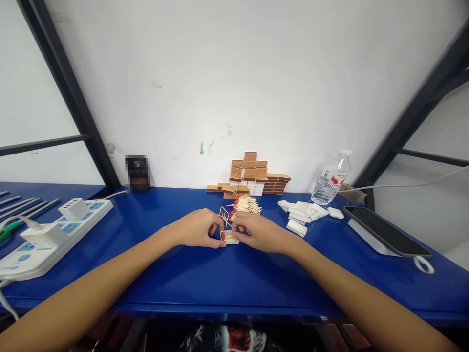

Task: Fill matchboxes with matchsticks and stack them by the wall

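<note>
A small white matchbox tray [231, 242] lies on the blue table, with red-headed matches [227, 236] inside, their heads toward the left. My left hand [201, 228] is closed on the tray's left end between thumb and fingers. At the other end, my right hand [258, 231] pinches the tray, its fingertips close to the matches. Just behind the hands spreads a heap of loose matches [247, 205], with a few stray ones to its left. Beyond that heap, orange-brown matchboxes [250, 172] are stacked against the wall.
White empty trays [298, 215] lie to the right, near a water bottle [331, 178] and a small white case [335, 212]. A phone [386, 230] rests on a white box. On the left are a power strip [84, 225], metal rods [29, 208] and a black object [138, 173].
</note>
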Motion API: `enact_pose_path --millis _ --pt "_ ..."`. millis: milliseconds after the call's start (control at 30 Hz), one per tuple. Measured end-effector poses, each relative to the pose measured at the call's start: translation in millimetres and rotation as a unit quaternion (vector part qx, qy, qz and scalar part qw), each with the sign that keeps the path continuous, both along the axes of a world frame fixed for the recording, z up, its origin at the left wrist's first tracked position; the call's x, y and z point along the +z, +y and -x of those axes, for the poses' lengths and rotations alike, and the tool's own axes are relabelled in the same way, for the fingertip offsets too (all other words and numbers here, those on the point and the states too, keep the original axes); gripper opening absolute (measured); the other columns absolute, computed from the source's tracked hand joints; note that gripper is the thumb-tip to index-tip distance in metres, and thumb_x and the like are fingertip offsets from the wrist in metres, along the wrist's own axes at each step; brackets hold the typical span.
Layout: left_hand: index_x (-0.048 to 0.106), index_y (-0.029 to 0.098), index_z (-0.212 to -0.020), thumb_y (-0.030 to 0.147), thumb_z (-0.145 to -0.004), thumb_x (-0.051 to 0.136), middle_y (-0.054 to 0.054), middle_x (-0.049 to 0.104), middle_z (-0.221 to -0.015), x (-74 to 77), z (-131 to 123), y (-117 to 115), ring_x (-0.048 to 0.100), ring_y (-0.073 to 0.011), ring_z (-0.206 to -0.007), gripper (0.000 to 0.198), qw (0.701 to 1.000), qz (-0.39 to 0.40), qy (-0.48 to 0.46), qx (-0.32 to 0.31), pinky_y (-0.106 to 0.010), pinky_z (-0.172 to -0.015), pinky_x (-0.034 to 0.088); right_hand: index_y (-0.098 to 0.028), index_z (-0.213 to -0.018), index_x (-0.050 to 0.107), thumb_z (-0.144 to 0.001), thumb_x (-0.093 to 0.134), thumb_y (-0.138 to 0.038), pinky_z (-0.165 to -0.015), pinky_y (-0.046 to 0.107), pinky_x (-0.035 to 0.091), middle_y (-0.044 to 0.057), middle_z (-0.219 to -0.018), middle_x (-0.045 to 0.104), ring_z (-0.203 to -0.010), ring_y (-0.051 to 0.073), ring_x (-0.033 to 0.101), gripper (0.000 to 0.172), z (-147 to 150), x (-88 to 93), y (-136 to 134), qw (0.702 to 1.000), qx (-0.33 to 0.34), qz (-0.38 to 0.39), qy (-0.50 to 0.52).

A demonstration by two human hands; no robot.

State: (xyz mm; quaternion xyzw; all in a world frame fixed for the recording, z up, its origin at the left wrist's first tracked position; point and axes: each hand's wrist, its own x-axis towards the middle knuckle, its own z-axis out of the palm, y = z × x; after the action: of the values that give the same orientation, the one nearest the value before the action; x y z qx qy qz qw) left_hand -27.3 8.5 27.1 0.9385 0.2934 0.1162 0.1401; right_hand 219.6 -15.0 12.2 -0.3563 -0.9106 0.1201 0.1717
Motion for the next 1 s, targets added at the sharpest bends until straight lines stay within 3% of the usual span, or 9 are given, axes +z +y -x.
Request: enact_pose_path --millis 233,367,500,600,733,900,1000 --pt "0.077 0.017 -0.093 0.050 -0.085 0.079 0.001 0.064 -0.066 2.7 0 -1 0.055 -0.0130 -0.056 0.034 1.000 0.013 0.008 0.004 -0.027 -0.054 0.031 -0.019 -0.098 0.063 -0.098 0.068 -0.027 -0.070 0.029 0.038 0.003 -0.093 0.064 -0.081 0.017 0.056 0.009 -5 5.2 -2 1.000 -0.006 0.003 0.009" --pt "0.077 0.017 -0.098 0.060 -0.079 0.082 0.001 0.065 -0.068 15.3 9 4 0.055 -0.0129 -0.058 0.047 0.999 0.042 0.010 0.012 -0.027 -0.055 0.032 -0.020 -0.099 0.064 -0.097 0.071 -0.033 -0.070 0.030 0.039 0.004 -0.095 0.065 -0.082 0.018 0.056 0.015 -7 3.6 2 1.000 0.002 0.027 -0.011" --pt "0.077 0.018 -0.100 0.063 -0.077 0.080 -0.001 0.068 -0.076 38.1 37 18 0.059 -0.0147 -0.064 0.051 0.993 0.053 0.029 0.104 -0.026 -0.059 0.036 -0.020 -0.102 0.065 -0.104 0.060 -0.042 -0.072 0.031 0.041 0.006 -0.097 0.066 -0.084 0.019 0.058 0.023 -7 7.0 0 0.999 -0.013 0.046 -0.004" --pt "0.077 0.019 -0.107 0.064 -0.068 0.084 -0.004 0.072 -0.089 47.0 57 29 0.062 -0.0180 -0.072 0.060 0.981 0.047 0.093 0.163 -0.027 -0.062 0.039 -0.020 -0.102 0.065 -0.097 0.070 -0.048 -0.072 0.031 0.042 0.006 -0.099 0.067 -0.084 0.020 0.059 0.030 -7 10.2 -3 0.999 -0.007 0.051 -0.019" --pt "0.076 0.018 -0.113 0.070 -0.069 0.081 -0.008 0.074 -0.102 39.7 61 35 0.065 -0.0229 -0.085 0.068 0.979 0.017 0.102 0.176 -0.029 -0.068 0.042 -0.019 -0.097 0.063 -0.091 0.076 -0.042 -0.071 0.031 0.042 0.006 -0.099 0.067 -0.083 0.020 0.058 0.027 -7 10.8 -4 0.998 0.000 0.042 -0.043" --pt "0.078 0.018 -0.098 0.053 -0.080 0.075 -0.006 0.074 -0.087 25.5 47 32 0.065 -0.0204 -0.077 0.039 0.984 0.005 0.113 0.135 -0.028 -0.067 0.042 -0.018 -0.103 0.064 -0.092 0.075 -0.036 -0.070 0.030 0.040 0.007 -0.095 0.068 -0.080 0.020 0.059 0.024 -7 13.2 -2 0.998 -0.047 0.024 -0.032" --pt "0.078 0.018 -0.102 0.046 -0.081 0.076 -0.005 0.075 -0.087 24.6 44 31 0.065 -0.0190 -0.076 0.035 0.991 0.010 0.070 0.111 -0.027 -0.066 0.042 -0.017 -0.108 0.065 -0.093 0.073 -0.036 -0.069 0.030 0.040 0.006 -0.090 0.068 -0.077 0.020 0.059 0.026 -9 13.8 0 0.996 -0.078 0.005 -0.029"
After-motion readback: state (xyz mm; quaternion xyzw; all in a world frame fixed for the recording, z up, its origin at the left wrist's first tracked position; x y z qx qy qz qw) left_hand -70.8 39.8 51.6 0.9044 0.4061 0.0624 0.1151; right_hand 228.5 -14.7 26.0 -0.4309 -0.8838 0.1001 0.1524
